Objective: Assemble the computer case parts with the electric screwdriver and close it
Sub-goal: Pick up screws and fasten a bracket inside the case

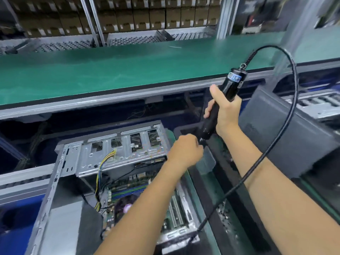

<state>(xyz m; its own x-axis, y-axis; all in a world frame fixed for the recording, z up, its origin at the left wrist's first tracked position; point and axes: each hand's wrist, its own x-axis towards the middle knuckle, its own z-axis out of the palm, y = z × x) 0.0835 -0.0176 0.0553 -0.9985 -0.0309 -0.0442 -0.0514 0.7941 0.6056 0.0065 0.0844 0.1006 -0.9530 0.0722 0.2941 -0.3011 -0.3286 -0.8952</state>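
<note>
Your right hand (223,109) wraps tight around the black electric screwdriver (219,105), which tilts up with its cord (292,100) looping behind. Your left hand (185,150) curls its fingers at the screwdriver's tip; what it pinches is hidden. The open computer case (103,172) lies below your left arm.

Two bare forearms — no sleeves, gloves or jewellery visible.
</note>
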